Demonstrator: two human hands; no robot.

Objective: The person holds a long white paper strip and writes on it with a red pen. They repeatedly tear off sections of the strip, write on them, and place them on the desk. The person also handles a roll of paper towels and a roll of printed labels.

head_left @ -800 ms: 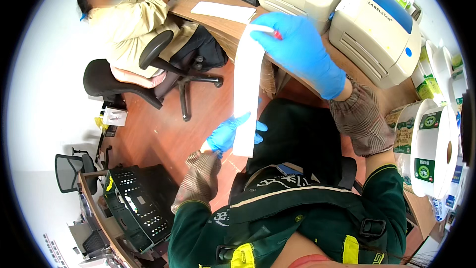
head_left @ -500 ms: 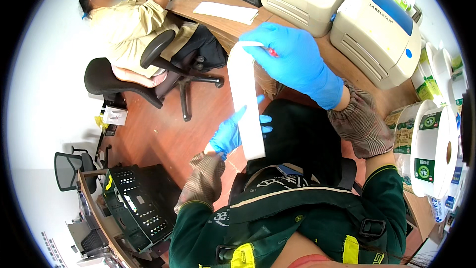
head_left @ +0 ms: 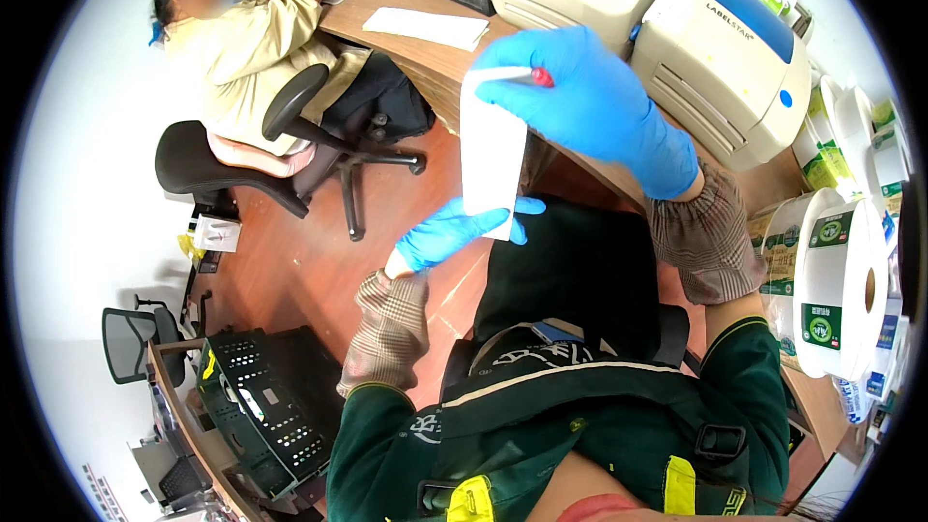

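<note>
A long white paper strip (head_left: 495, 135) hangs between my blue-gloved hands. My right hand (head_left: 585, 101) pinches its top end, where the strip bends over the fingers. A small red thing (head_left: 543, 77) shows at that hand's fingers; its kind is hard to make out. Near the lower end, my left hand (head_left: 449, 234) has its thumb over the strip's front and its fingers behind it, closed on the paper. Both hands are in the air before my lap, near the desk edge.
Two beige label printers (head_left: 725, 68) stand on the wooden desk (head_left: 406, 2), beside a flat white sheet (head_left: 425, 27). Label rolls (head_left: 839, 290) stand at my right. On the far left a co-worker (head_left: 251, 48) sits in a black chair (head_left: 193, 159). A dark perforated case (head_left: 261, 406) stands lower left.
My left hand has moved up along the strip and now grips near its lower end. The strip's bottom end is higher. The view has shifted slightly.
</note>
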